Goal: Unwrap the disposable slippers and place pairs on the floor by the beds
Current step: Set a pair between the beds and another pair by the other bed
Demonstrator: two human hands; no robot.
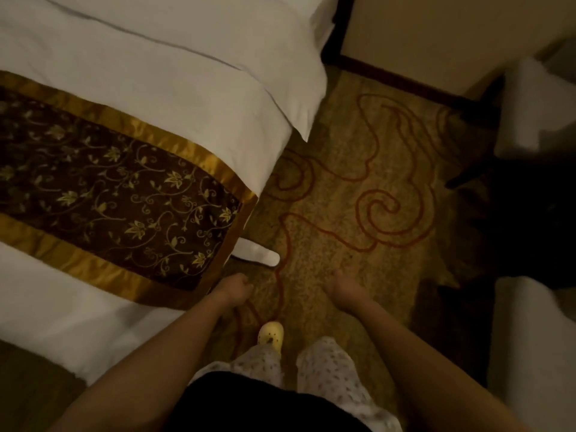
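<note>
A white disposable slipper lies on the patterned carpet, half hidden under the edge of the bed on the left. Only its toe end shows; a second slipper is not visible. My left hand hangs just below the slipper, beside the bed's corner, with fingers curled in and nothing visible in them. My right hand hovers over the carpet to the right, fingers loosely spread and holding nothing.
The bed carries a brown and gold floral runner across white sheets. White-covered furniture stands at the right, with another white piece lower right. A wall with dark skirting closes the far side. My yellow shoe is on the carpet.
</note>
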